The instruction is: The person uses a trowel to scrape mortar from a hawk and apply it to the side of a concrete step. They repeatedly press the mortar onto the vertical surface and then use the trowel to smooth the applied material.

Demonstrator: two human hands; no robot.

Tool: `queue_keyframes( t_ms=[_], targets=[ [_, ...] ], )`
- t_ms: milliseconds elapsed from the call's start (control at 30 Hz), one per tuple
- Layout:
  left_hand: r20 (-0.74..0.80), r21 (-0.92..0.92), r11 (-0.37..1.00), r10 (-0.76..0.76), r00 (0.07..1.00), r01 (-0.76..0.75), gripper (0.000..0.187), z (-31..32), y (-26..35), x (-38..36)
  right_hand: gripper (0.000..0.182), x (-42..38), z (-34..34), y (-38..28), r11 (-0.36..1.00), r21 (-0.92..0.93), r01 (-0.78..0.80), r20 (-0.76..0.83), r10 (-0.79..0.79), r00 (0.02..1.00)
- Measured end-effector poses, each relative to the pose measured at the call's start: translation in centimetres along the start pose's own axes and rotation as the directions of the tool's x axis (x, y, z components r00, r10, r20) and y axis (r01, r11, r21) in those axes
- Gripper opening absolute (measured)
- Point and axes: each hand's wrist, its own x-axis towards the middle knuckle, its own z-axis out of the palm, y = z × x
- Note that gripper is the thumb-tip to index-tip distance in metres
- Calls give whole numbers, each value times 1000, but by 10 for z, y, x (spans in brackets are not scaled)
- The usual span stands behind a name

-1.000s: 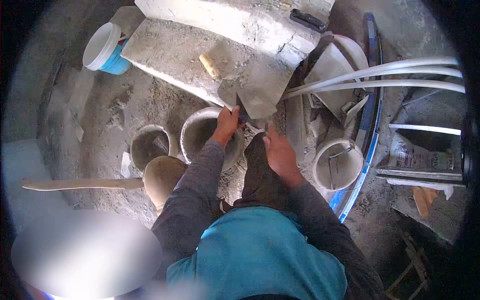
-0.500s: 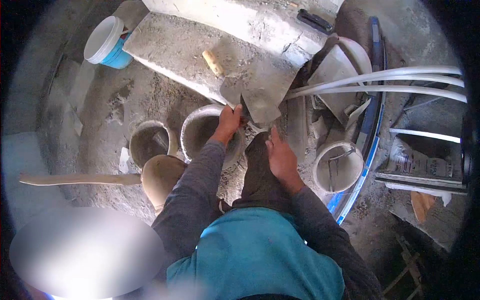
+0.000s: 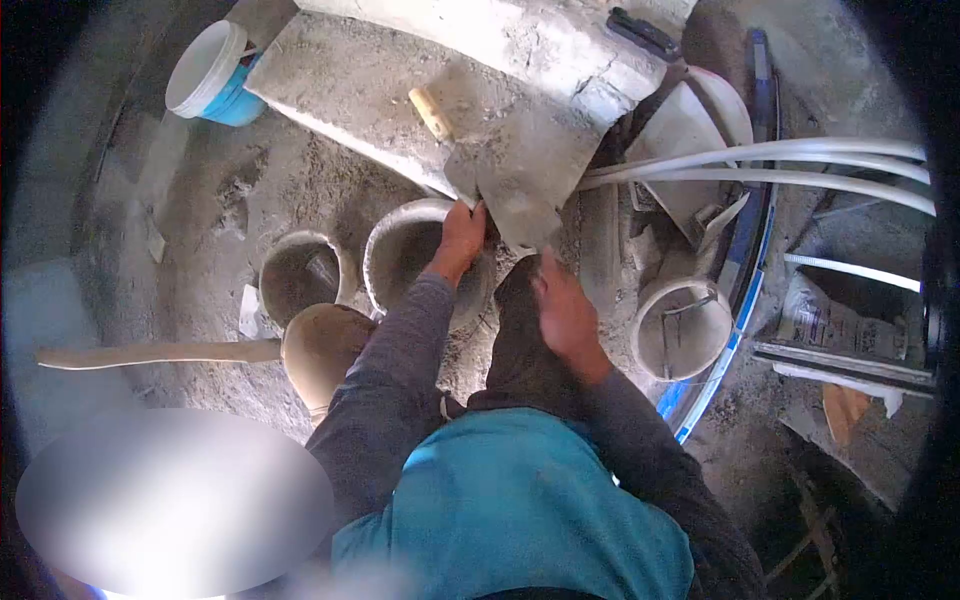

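My left hand (image 3: 462, 241) is closed at the left edge of a flat grey plate (image 3: 522, 205), thumb and fingers pinching it. My right hand (image 3: 570, 315) is slightly blurred, its index finger stretched up to the plate's lower corner. Just beyond the plate lies a trowel with a pale wooden handle (image 3: 430, 112), its grey blade partly overlapped by the plate. Under my left forearm stands a large round bucket (image 3: 376, 250), coated in grey. My dark trouser leg (image 3: 525, 335) is between my two arms.
A smaller grey-coated bucket (image 3: 345, 270) and a long-handled ladle-like scoop (image 3: 322, 350) are at left. Farther back stands a blue-and-white bucket (image 3: 232, 100). On the right are a pale bucket (image 3: 646, 335), white pipes (image 3: 780, 155) and a blue-edged strip (image 3: 735, 340). A concrete slab (image 3: 340, 85) lies ahead.
The plate and both hands have shifted only slightly. My right hand is more blurred and its fingertip sits close to the plate's corner. The whole view has moved a little.
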Motion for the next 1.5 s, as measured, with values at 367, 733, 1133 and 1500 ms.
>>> queue_keyframes(
  t_ms=[367,733,1133,1500],
  targets=[
    [76,-76,971,-222,972,227,32,-22,52,-10,52,22,-15,-20,985,75,-154,146,142,979],
    [4,48,998,-48,999,48,34,-1,0,6,51,18,-14,-18,990,0,-143,147,141,979],
    [123,-255,944,-182,976,208,29,-17,46,-14,49,37,-3,-21,986,43,-161,153,153,976],
    [48,-110,991,-71,996,76,40,-9,27,-9,50,30,-7,-21,980,28,-198,149,191,970]
  ],
)
